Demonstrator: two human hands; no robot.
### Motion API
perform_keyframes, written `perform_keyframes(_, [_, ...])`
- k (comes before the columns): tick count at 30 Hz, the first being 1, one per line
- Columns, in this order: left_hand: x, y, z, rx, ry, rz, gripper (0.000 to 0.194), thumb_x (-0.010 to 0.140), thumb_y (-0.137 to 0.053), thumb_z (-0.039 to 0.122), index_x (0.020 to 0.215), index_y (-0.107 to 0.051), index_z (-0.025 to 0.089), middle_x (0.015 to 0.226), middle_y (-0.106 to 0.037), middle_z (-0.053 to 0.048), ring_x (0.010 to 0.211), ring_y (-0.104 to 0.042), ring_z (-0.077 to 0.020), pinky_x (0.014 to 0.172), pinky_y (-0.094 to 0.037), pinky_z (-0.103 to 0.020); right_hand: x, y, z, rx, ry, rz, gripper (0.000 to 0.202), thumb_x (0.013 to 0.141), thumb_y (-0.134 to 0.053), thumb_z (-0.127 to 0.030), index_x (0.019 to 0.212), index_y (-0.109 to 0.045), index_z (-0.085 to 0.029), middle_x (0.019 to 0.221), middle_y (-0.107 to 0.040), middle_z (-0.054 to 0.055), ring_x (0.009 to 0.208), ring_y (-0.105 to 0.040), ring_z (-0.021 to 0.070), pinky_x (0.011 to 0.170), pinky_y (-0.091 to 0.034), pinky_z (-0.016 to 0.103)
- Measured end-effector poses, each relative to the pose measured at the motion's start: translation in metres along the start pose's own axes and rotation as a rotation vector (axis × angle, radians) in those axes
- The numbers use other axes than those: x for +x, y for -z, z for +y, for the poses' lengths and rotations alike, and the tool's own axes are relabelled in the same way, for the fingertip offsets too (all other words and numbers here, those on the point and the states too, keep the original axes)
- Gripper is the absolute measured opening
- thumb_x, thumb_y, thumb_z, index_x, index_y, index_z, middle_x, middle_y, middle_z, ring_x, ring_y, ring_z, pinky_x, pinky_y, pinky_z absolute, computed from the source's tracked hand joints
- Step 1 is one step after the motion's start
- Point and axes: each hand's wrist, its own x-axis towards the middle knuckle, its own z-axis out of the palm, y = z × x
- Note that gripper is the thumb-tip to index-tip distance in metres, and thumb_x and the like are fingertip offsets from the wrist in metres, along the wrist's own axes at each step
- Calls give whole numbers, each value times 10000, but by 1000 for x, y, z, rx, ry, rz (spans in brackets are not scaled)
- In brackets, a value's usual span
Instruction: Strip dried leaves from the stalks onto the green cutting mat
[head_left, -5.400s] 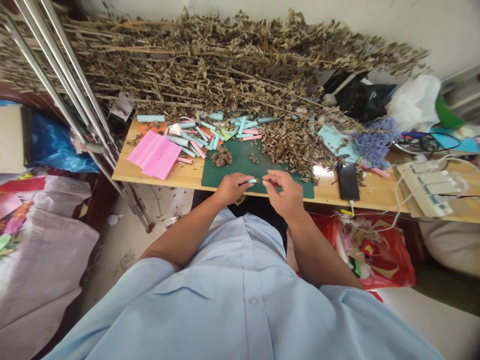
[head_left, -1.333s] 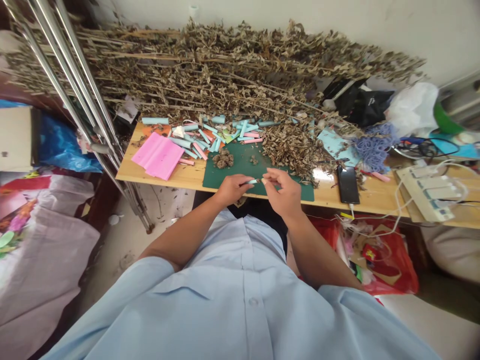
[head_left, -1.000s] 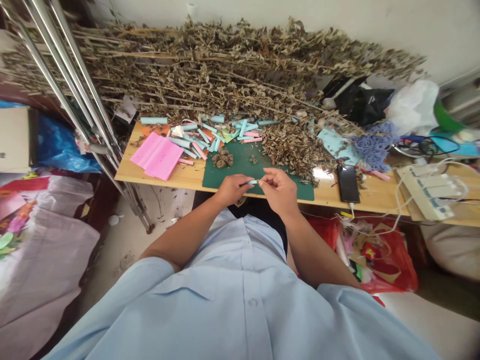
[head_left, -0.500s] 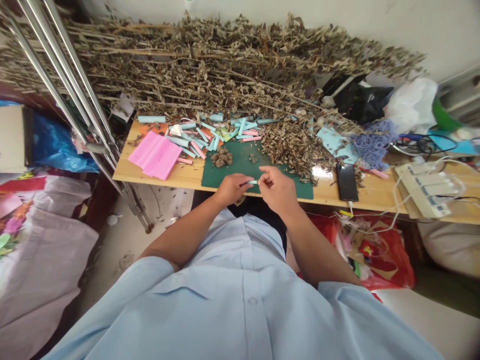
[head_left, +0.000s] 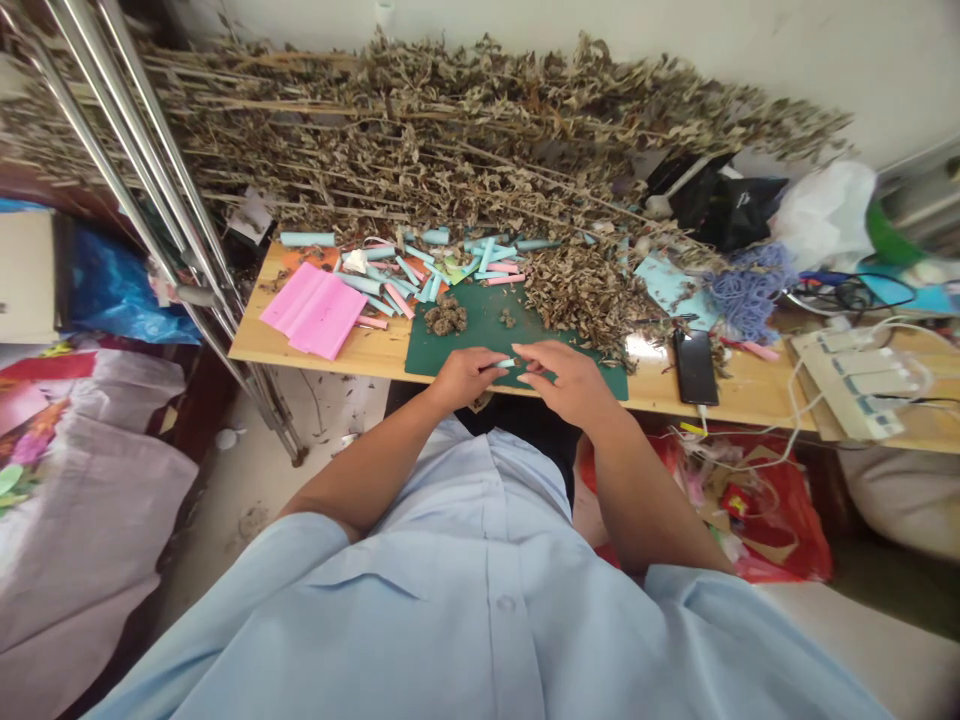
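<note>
My left hand [head_left: 469,376] is closed around a small light-blue paper roll [head_left: 507,363], whose end sticks out to the right between thumb and fingers. Just right of it, my right hand [head_left: 559,375] has its thumb and fingers apart and holds nothing that I can see. Both hands are over the front edge of a green cutting mat [head_left: 487,305]. On the mat lie a clump of crumbled dried herb [head_left: 445,316], a smaller crumb pile [head_left: 507,318] and a heap of dried leaves [head_left: 581,290].
Behind the mat lie several blue and pink paper rolls [head_left: 487,255]. Pink paper sheets [head_left: 313,310] are on the left. Long dried plant stalks [head_left: 420,120] cover the back. At right are a phone [head_left: 695,365], purple yarn [head_left: 750,290] and a power strip [head_left: 855,380]. Metal poles [head_left: 142,150] stand left.
My right hand has let go of the roll's end and moved slightly right, its fingers spreading. The left hand keeps its hold in about the same place.
</note>
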Motion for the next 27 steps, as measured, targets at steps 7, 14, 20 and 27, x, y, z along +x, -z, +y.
perform_keyframes(7, [0, 0, -2, -13, -24, -22, 229, 911, -658, 324, 1071, -770, 203, 951, -748, -64, 862, -686, -150, 799, -509, -253, 7, -2, 5, -42, 69, 5, 249, 927, -622, -261, 1152, -726, -285, 1081, -745, 42, 965, -700, 210, 891, -570, 379])
perform_keyframes(14, [0, 1, -1, -16, -12, -36, 215, 908, -661, 319, 1059, -774, 214, 963, -751, -59, 879, -687, -154, 817, -510, -258, 7, -6, 10, -68, 43, 65, 147, 911, -658, -326, 991, -781, -311, 979, -777, 14, 912, -727, 220, 869, -589, 393])
perform_keyframes(20, [1, 1, 0, -23, -1, -51, 217, 912, -652, 317, 1057, -773, 210, 967, -752, -64, 885, -687, -159, 821, -515, -266, 9, -8, 5, -27, -14, 93, 136, 897, -667, -351, 890, -796, -308, 914, -776, 12, 861, -727, 215, 805, -601, 384])
perform_keyframes(27, [0, 2, 3, -2, -12, -39, 201, 914, -647, 291, 1048, -773, 209, 947, -750, -57, 866, -684, -149, 801, -507, -254, 8, -13, -3, 6, -67, 139, 122, 885, -680, -327, 881, -793, -281, 890, -761, 24, 839, -713, 199, 793, -581, 357])
